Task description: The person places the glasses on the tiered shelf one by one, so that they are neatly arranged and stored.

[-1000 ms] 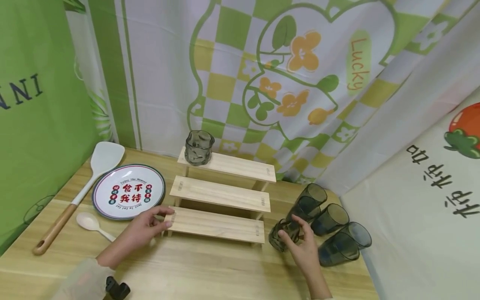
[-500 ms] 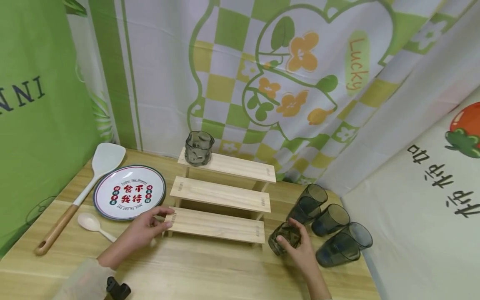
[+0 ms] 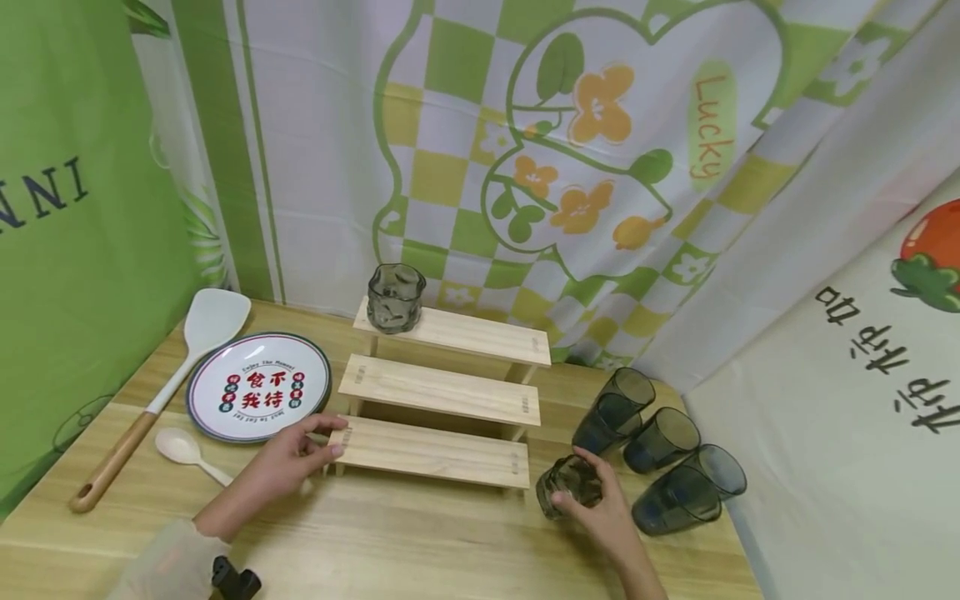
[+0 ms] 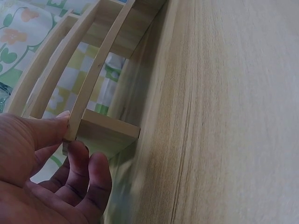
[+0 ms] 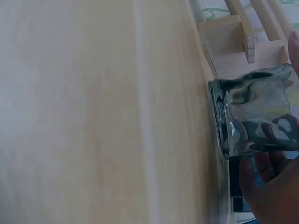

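My left hand [image 3: 288, 458] pinches the left end of the lowest board of a three-tier light-wood shelf rack [image 3: 435, 450]; in the left wrist view the thumb lies on one face of the board and curled fingers [image 4: 77, 163] lie at the other. To the rack's right, my right hand [image 3: 611, 517] grips a smoky grey drinking glass with wavy walls [image 3: 558, 492]. The right wrist view has this glass [image 5: 257, 112] close up, its base at the tabletop; whether it touches is hard to tell. A matching wavy glass [image 3: 395, 300] stands on the top board's left end.
Several tall smoky tumblers [image 3: 667, 442] stand at the right, close behind my right hand. On the left lie a white plate with red characters [image 3: 258, 421], a white spatula with a wooden handle [image 3: 161, 400] and a pale spoon [image 3: 180, 446]. Printed curtains [image 3: 322, 167] hang behind the table.
My right hand and the wavy glass have moved slightly toward me, away from the tall tumblers. The left hand stays on the rack.
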A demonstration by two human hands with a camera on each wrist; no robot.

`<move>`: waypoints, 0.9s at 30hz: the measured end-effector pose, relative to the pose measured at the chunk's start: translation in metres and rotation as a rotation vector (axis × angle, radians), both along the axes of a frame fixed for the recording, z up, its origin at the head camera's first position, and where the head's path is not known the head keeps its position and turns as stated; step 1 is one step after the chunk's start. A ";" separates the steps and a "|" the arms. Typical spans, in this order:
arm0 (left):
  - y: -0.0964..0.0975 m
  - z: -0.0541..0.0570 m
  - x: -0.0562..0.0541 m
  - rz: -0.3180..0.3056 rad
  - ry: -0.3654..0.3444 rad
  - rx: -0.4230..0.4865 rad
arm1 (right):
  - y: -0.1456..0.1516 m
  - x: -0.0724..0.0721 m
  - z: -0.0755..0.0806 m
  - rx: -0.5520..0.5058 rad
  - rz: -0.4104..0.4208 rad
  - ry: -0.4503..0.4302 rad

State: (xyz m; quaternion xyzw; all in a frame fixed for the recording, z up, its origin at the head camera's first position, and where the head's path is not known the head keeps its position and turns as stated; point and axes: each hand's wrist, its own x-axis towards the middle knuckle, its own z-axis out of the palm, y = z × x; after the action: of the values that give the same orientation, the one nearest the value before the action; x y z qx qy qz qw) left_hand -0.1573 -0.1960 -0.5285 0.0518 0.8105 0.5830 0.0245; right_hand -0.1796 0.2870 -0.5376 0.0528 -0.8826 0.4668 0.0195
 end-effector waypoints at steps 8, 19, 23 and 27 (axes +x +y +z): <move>0.000 0.000 0.001 0.007 0.002 0.000 | 0.002 0.000 -0.005 -0.092 0.024 -0.028; 0.001 -0.001 -0.001 0.007 0.011 -0.009 | -0.002 -0.001 0.001 -0.087 -0.091 -0.096; 0.001 -0.002 0.000 0.005 0.016 -0.008 | -0.005 -0.001 0.010 -0.079 -0.116 -0.087; 0.001 -0.003 0.000 0.004 0.027 -0.009 | -0.009 -0.004 0.031 -0.087 -0.094 -0.028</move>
State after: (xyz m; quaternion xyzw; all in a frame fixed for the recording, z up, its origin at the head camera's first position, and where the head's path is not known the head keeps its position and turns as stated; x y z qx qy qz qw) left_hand -0.1571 -0.1954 -0.5313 0.0581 0.8135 0.5785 0.0127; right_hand -0.1838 0.2777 -0.5066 0.0037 -0.8631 0.5040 0.0311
